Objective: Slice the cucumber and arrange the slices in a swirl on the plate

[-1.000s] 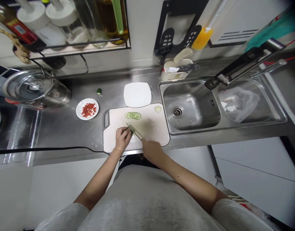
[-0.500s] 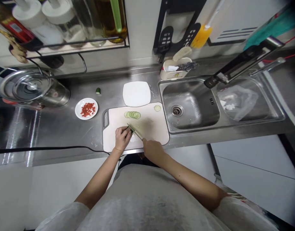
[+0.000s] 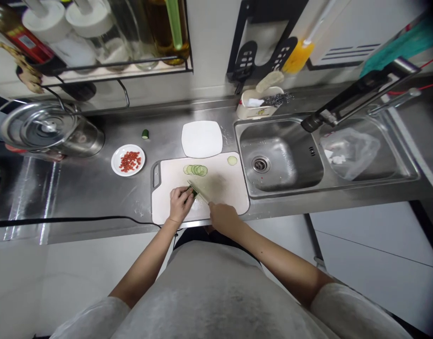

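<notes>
My left hand (image 3: 180, 203) is closed on a dark green piece of cucumber (image 3: 194, 191), pressing it to the white cutting board (image 3: 163, 202); the fingers hide most of it. In my right hand (image 3: 224, 217) is the handle of a kitchen knife (image 3: 201, 194). Its blade slants up and left, right beside the cucumber and my left fingertips. Beyond the blade lies a row of overlapping cucumber slices (image 3: 196, 170). One single slice (image 3: 232, 160) sits at the board's far right corner.
Behind the board is a white square plate (image 3: 202, 139). A round plate (image 3: 114, 168) with chopped red pieces and a cucumber end (image 3: 145, 134) stand to the left, near a steel pot (image 3: 85, 136). A double sink (image 3: 283, 155) adjoins on the right. A black cord (image 3: 78, 219) runs along the front.
The knife blade has shifted very slightly against the cucumber. Both hands keep their grip and stay in nearly the same place; the whole view has moved a little.
</notes>
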### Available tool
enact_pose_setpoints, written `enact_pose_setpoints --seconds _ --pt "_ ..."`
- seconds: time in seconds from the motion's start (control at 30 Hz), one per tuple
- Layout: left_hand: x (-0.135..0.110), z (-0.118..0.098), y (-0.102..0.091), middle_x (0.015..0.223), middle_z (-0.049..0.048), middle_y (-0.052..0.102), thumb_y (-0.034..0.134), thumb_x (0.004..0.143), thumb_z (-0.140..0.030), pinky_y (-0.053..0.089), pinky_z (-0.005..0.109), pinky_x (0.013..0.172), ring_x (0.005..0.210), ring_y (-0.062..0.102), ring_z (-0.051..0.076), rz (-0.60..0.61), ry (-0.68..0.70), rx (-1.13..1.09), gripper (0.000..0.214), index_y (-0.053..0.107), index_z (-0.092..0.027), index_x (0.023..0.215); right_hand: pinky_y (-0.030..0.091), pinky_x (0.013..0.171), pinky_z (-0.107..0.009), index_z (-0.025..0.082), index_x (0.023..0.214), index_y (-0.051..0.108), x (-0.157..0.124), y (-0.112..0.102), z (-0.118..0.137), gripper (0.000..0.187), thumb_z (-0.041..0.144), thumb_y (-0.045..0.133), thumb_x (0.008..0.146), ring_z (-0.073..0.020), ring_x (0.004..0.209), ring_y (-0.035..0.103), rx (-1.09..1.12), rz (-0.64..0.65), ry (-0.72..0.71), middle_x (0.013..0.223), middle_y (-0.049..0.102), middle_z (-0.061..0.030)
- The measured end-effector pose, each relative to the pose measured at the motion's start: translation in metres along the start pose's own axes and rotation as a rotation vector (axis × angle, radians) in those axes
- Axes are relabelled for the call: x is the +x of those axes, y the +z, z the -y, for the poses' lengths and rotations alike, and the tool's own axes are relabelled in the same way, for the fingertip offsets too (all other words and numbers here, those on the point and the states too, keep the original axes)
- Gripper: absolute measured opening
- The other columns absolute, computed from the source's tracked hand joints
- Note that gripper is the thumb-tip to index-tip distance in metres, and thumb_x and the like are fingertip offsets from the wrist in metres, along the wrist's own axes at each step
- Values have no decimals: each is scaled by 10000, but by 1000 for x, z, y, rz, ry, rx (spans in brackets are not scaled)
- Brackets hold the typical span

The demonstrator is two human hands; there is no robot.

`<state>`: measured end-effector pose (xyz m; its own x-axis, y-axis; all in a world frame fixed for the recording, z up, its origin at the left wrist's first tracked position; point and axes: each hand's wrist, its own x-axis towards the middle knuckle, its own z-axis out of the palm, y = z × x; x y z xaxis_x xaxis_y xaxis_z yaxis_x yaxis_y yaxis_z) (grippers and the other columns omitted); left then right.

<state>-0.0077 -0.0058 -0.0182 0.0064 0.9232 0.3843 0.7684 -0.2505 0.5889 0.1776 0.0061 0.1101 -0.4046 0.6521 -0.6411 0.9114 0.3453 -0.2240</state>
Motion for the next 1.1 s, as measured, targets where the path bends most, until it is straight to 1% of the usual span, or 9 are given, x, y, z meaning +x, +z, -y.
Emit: enact_pose_setpoints --seconds 0.13,0.37,0.67,0.83,1.0,1.1 --pt "-1 0 0 965 70 638 555 898 -280 453 378 827 909 575 188 10 -14 5 172 678 -228 1007 505 751 -316 115 1111 564 2 -3 -1 257 133 395 918 -264 945 686 3 2 -6 938 704 -158" --pt "0 -1 0 961 72 630 557 900 -287 451 368 822 919 570 190 8 -19 19 170 682 -225 996 499 751 -300 113 1123 570 4 -6 0 277 129 383 918 -247 957 682 -5 34 10 978 704 -169" --pt "0 -2 1 954 62 638 567 895 -271 447 356 824 918 570 179 7 -17 7 163 679 -219 1002 499 766 -313 109 1133 574 9 -2 -2 297 121 374 913 -255 974 680 9 51 14 981 704 -175" --pt "2 -5 -2 945 63 636 566 895 -271 444 357 823 906 560 181 -12 -10 6 162 680 -220 999 493 773 -295 111 1141 577 10 -2 -3 294 127 390 915 -249 1005 671 6 66 31 981 704 -176" --pt "1 -3 0 968 68 640 561 898 -281 441 364 837 927 565 185 5 -30 11 179 680 -223 1018 491 755 -302 109 1128 580 13 0 -4 289 125 395 907 -260 987 674 26 54 31 971 704 -171" --pt "0 -1 0 981 70 641 555 901 -295 444 368 842 938 568 186 21 -54 19 190 681 -227 1026 484 758 -308 109 1142 572 16 1 -5 295 129 388 911 -268 991 671 25 70 36 977 701 -174"
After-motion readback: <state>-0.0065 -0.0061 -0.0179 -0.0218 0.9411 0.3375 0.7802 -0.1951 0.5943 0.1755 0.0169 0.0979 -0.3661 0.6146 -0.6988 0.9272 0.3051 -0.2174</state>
